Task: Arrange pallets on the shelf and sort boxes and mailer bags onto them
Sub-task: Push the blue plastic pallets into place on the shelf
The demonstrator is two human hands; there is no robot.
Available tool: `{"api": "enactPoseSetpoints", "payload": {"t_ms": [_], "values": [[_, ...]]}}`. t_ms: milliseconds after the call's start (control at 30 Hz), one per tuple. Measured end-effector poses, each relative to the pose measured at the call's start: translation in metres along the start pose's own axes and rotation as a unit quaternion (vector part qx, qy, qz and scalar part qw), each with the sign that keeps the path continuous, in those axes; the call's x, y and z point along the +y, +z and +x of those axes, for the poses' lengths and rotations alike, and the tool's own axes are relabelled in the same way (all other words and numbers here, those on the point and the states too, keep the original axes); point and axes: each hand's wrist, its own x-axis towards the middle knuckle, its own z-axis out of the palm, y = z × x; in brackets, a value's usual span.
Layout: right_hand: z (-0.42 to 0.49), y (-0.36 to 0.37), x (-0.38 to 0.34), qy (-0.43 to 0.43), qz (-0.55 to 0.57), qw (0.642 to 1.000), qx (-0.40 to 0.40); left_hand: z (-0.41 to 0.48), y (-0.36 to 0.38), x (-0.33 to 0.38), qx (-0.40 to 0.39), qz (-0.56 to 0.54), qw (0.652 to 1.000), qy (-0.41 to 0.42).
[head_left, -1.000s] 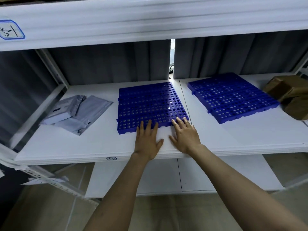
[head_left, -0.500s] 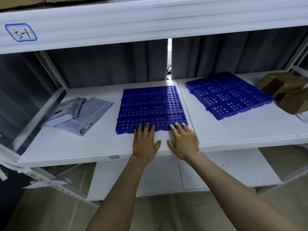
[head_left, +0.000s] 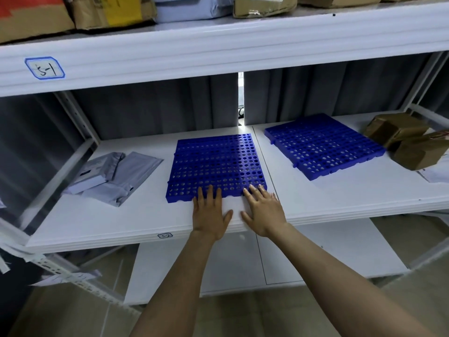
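Note:
Two blue perforated pallets lie flat on the white middle shelf (head_left: 121, 222). The nearer pallet (head_left: 216, 164) sits at the centre, squared to the shelf edge. My left hand (head_left: 210, 212) and my right hand (head_left: 263, 210) lie flat side by side, with straight fingertips touching that pallet's front edge. The second pallet (head_left: 323, 144) lies at an angle to the right. Grey mailer bags (head_left: 114, 176) are piled on the shelf's left. Brown taped boxes (head_left: 408, 139) stand at the far right.
An upper shelf (head_left: 218, 47) labelled "5-1" carries cardboard boxes (head_left: 102, 10) and a pale mailer bag (head_left: 192, 7). A lower shelf (head_left: 243, 261) shows beneath my arms. Grey curtains (head_left: 150, 105) hang behind. A metal upright (head_left: 77, 117) stands at the left.
The centre pallet has slid a little deeper into the shelf and straightened under both hands. My view has tilted up, showing the upper shelf's load.

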Motion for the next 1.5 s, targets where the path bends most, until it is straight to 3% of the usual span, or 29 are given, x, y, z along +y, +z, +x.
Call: {"api": "enactPoseSetpoints", "payload": {"t_ms": [733, 967, 1100, 1333, 1500], "values": [[0.002, 0.009, 0.001, -0.009, 0.023, 1.000, -0.018, 0.001, 0.007, 0.001, -0.005, 0.003, 1.000, -0.025], [0.001, 0.013, 0.004, -0.021, 0.036, 0.999, -0.008, -0.001, 0.008, 0.003, 0.006, -0.016, 0.999, -0.040], [0.000, 0.011, 0.021, -0.025, 0.066, 0.997, 0.037, 0.000, 0.003, 0.010, 0.035, -0.032, 0.998, -0.029], [0.013, -0.002, 0.090, 0.108, 0.065, 0.987, 0.103, 0.019, -0.018, 0.062, 0.106, -0.049, 0.991, 0.058], [0.017, -0.018, 0.161, 0.183, 0.079, 0.975, 0.096, 0.038, -0.028, 0.127, 0.093, -0.045, 0.990, 0.094]]}}
